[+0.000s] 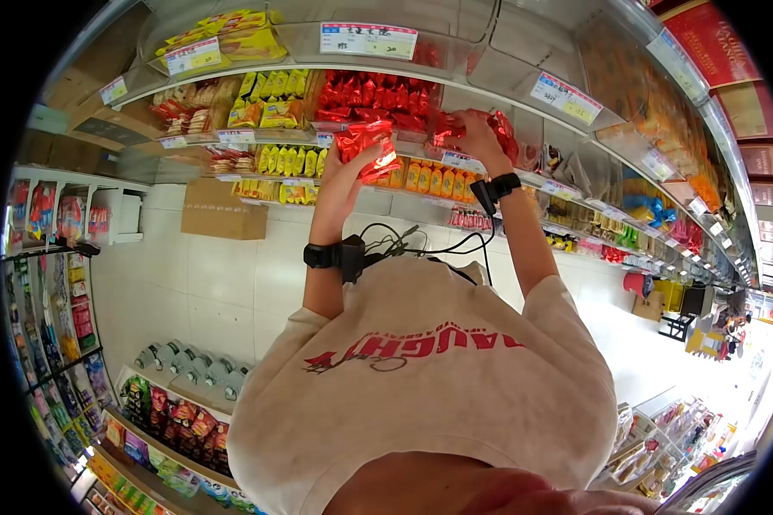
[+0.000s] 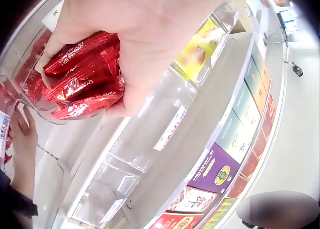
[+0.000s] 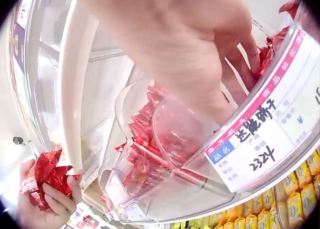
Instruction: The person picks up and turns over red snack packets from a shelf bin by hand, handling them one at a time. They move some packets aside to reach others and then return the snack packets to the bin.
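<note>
My left hand [image 1: 345, 172] grips a bunch of several red foil snack packets [image 1: 371, 144] in front of the shelf. In the left wrist view, the shiny packets [image 2: 85, 76] lie side by side between thumb and fingers. My right hand [image 1: 479, 136] reaches into a clear bin with red packets at its bottom. In the right wrist view, the fingers [image 3: 240, 71] are spread and point down behind the bin's price card [image 3: 262, 126], beside red packets [image 3: 269, 51]. The fingertips are hidden behind the rim. A clear divider parts this bin from a fuller one of red packets [image 3: 145, 131].
Yellow packets [image 1: 270, 99] fill bins left of the red ones. Lower tiers hold orange-yellow packets [image 1: 438, 180]. Clear bins with a price card [image 1: 369, 40] overhang the hands. A cardboard box [image 1: 223, 210] stands on the floor at left, and black cables [image 1: 395, 240] hang before the shirt.
</note>
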